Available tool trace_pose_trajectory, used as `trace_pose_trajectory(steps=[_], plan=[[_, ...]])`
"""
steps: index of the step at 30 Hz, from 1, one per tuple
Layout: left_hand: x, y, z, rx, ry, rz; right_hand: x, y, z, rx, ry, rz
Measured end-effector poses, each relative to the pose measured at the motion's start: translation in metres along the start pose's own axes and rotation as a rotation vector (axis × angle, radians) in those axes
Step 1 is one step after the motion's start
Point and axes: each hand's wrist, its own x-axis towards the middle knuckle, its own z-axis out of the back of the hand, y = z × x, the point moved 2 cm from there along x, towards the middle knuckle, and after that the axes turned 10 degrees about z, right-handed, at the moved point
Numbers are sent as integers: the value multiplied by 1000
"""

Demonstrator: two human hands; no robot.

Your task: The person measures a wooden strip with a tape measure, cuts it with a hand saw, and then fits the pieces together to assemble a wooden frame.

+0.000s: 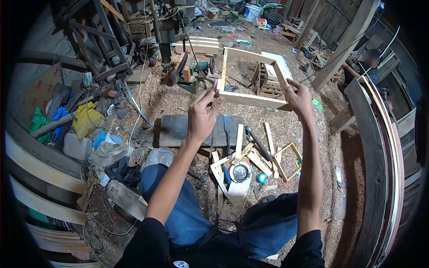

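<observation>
A rectangular wooden frame [254, 100] of light, narrow strips is held up in front of me, tilted, with the floor visible through its opening. My left hand [203, 114] grips its near left corner between thumb and fingers. At the near right corner, my right hand [298, 99] pinches the wood the same way. Below the frame lies a dark, worn wooden board [176, 131] with a flat chisel-like tool [228, 129] on it. Closer to my knees are a hammer [259, 144], a round dish [240, 172] with small dark bits and a smaller wooden frame [292, 163].
Sawdust and shavings cover the floor [277, 120]. Long planks [373, 129] lean along the right side, near a wooden post [344, 49]. A drill-press-like machine [166, 40] stands ahead left. Rags and plastic bags [87, 118] pile up at left. Another person [368, 67] sits at far right.
</observation>
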Motion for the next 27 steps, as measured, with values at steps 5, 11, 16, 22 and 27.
trace_pose_trajectory(steps=[5,11,16,22,27], plan=[[-4,-11,-5,124,-32,-105,1,-9,6,80,-12,-21],[-4,2,-19,135,-117,-113,-1,2,13,93,-1,-17],[-4,7,-24,-67,-89,6,-5,3,11,45,-15,-22],[-9,3,-28,-93,-88,94,-8,-8,9,75,-22,-14],[-7,18,-27,-142,-79,142,-8,-19,3,142,-4,-13]])
